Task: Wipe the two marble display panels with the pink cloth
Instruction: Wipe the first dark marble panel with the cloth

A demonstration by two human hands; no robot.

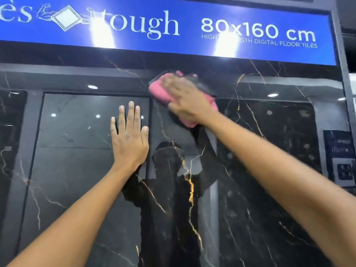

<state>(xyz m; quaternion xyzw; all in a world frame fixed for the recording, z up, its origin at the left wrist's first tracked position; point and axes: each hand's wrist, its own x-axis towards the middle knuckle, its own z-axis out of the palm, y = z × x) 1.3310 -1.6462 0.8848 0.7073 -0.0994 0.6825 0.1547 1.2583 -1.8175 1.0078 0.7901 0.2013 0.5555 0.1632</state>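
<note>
1. the black marble display panel (250, 189) with gold veins fills the view, upright and glossy, its long axis running top to bottom; only one panel is plainly told apart here.
2. a blue sign (173, 26) runs across just above the panel's top edge.
3. the left hand (130, 137) lies flat on the marble, fingers spread and straight, bracing and holding nothing.
4. the right hand (185, 97) presses on the pink cloth (159, 91), fingers laid over it; blur hides whether they curl.
5. the cloth sits high on the panel, near the top edge, above and right of the left hand; nearly all the unwiped length seems to lie below it, so the right hand is the one placed to sweep downward.
</note>
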